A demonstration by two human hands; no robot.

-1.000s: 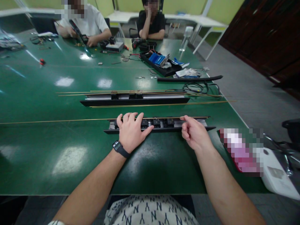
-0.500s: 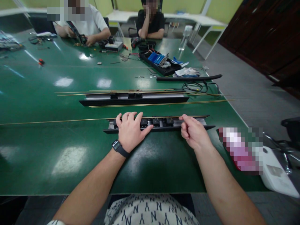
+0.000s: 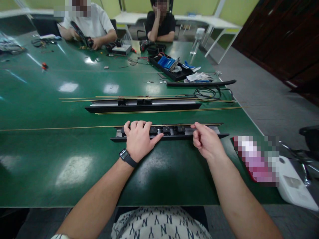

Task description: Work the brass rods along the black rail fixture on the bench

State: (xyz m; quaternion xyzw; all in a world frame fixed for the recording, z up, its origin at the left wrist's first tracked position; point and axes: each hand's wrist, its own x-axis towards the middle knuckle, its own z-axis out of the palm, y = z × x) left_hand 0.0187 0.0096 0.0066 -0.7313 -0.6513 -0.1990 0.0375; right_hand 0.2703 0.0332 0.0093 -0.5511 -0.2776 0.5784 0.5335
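A black rail [image 3: 204, 135] with a silver inside and several black blocks [image 3: 166, 130] lies across the table in front of me. My left hand [image 3: 139, 137], with a watch on its wrist, grips the rail's left part; its fingers are bent over the far edge, and the thumb reaches along the near side. A thin brass-coloured rod [image 3: 74, 128] runs along the far edge and out past the rail to the left. At the right part of the rail, my right hand [image 3: 205, 139] is closed, pinching this rod between thumb and forefinger.
A second black rail [image 3: 144, 108] lies farther off with several thin rods around it. Behind are a black tray [image 3: 171, 71], gloves [image 3: 198, 77] and cables [image 3: 208, 93]. A white device [image 3: 294, 182] sits at right. Two people sit across the table, one handling a black tool [image 3: 81, 33].
The long left stretch of the rod has shifted slightly away from me. Both hands keep nearly the same place on the rail and rod.
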